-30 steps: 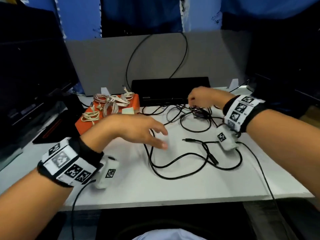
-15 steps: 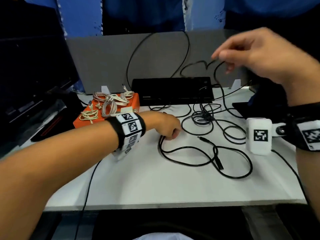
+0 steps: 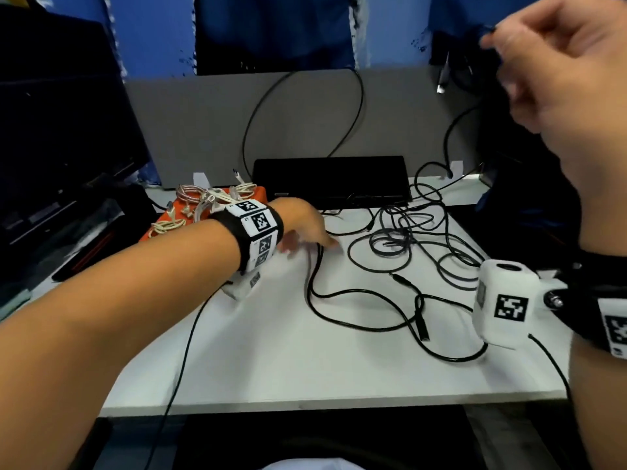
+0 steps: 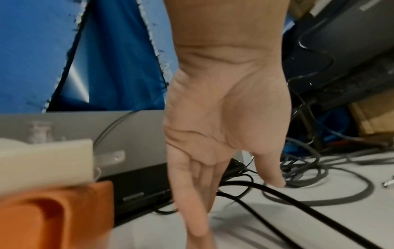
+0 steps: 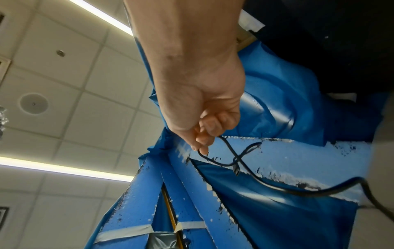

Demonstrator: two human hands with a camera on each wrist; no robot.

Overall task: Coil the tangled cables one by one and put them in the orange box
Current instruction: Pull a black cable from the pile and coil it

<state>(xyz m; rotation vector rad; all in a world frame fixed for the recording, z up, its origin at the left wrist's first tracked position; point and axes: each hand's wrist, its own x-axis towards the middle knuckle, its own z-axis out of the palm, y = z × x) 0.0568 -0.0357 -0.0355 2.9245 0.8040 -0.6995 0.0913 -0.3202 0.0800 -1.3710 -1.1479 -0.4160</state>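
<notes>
With several pale coiled cables already in the orange box (image 3: 154, 232), the right hand (image 3: 556, 72) pinches one black cable (image 5: 232, 158) end raised above the tabletop (image 3: 271, 361), the left hand (image 3: 302, 228) rests flat-fingered on the black tangle (image 3: 407, 239) yet to be coiled.

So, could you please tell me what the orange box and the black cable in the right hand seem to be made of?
Orange box: probably moulded plastic, given its uniform matte colour, rounded corner and recessed handle; blur leaves the finish uncertain.
Black cable: a thin flexible cord in a smooth, rubbery-looking black jacket, since it droops in soft curves from the right hand, which pinches it near a small plug; likely PVC or rubber.
</notes>
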